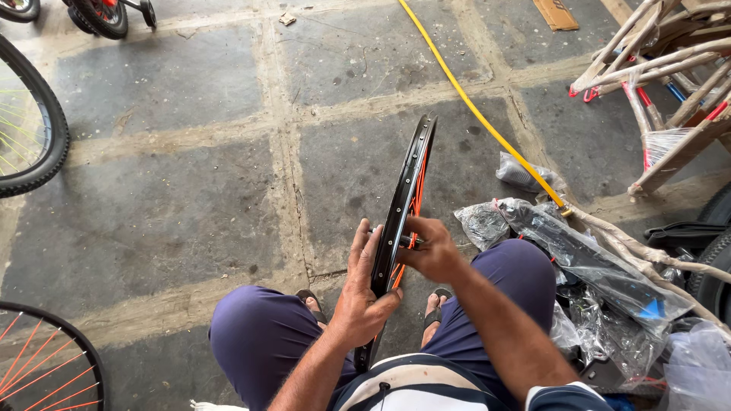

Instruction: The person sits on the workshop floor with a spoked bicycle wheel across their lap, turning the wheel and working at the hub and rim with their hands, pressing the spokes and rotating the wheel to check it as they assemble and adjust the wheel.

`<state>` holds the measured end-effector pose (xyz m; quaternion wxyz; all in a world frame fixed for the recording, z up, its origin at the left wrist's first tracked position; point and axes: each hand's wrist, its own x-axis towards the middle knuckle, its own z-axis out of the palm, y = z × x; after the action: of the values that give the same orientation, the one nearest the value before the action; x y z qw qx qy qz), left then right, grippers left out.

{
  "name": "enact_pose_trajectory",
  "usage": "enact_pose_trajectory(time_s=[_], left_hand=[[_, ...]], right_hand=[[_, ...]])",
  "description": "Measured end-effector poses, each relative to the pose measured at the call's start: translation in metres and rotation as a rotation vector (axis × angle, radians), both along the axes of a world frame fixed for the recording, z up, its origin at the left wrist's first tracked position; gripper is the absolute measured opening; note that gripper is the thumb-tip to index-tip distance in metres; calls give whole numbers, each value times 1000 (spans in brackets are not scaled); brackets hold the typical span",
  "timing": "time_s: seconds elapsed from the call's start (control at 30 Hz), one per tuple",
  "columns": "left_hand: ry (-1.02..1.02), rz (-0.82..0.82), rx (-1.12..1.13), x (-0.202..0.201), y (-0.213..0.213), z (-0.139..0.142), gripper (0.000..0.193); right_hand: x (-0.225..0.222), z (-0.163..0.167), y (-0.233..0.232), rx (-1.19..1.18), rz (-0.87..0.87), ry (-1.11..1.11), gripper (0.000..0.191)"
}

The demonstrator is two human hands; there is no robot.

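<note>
A black bicycle wheel rim (412,171) with orange spokes (418,199) stands upright on edge between my knees, seen nearly edge-on. My left hand (361,293) presses flat against the rim's left side, fingers spread upward. My right hand (432,247) grips the hub area on the right side, fingers closed around the axle and spokes. I am seated, in dark blue shorts and sandals, on a stone floor.
Crumpled plastic wrapping (579,259) lies at my right. A yellow hose (476,110) runs diagonally across the floor. Paper-wrapped bicycle frames (670,68) are stacked at the upper right. Other wheels stand at left (34,129) and lower left (46,358). Black tyres (712,259) at right edge.
</note>
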<state>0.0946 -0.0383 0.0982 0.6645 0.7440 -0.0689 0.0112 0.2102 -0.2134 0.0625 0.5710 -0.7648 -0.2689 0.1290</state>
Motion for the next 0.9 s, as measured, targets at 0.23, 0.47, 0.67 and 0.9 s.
enact_pose_trajectory(time_s=[0.23,0.47,0.67,0.9], left_hand=[[-68,3,21,-1,-7,-1,98],[-80,-18,0,-5,-5,2,97],[-84,-9,-4,-7,-5,4,97],[-74,3,34,-6,-7,-9,98]], right_hand=[[-26,-24,9,76,-375,-571,20],[-11,-27,-11,588,77,453,31],[-3,-5,-13,513,243,462,41],[-30,-9,7,-20,-493,-877,34]])
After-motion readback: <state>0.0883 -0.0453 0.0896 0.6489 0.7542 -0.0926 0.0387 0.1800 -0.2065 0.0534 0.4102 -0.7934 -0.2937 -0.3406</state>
